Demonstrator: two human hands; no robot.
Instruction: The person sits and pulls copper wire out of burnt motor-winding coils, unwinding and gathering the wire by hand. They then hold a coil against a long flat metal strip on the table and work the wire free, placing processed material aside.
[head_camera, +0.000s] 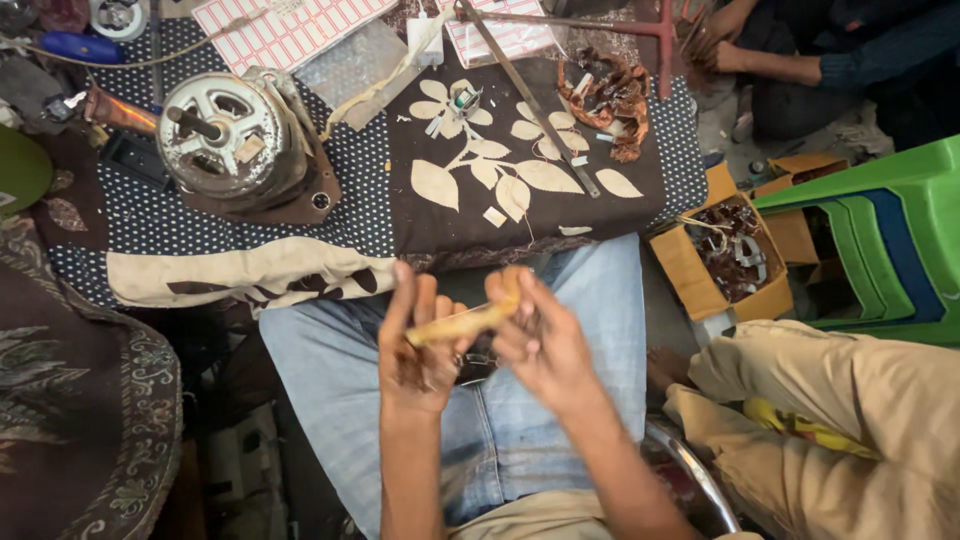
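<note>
Over a lap in blue jeans (600, 300), the left hand (418, 345) and right hand (540, 335) share a tan strip (465, 322), the left grip closed round its lower end and the right grip pinching the upper end by the fingertips. Just beyond the knees, a cloth-covered bench (380, 180) carries an electric motor (235, 140), a long metal rod (530, 100) and a tangle of copper wire (610, 95). A cardboard box (690, 275) of metal parts sits to the right, beside another person's tan-trousered leg (850, 400).
</note>
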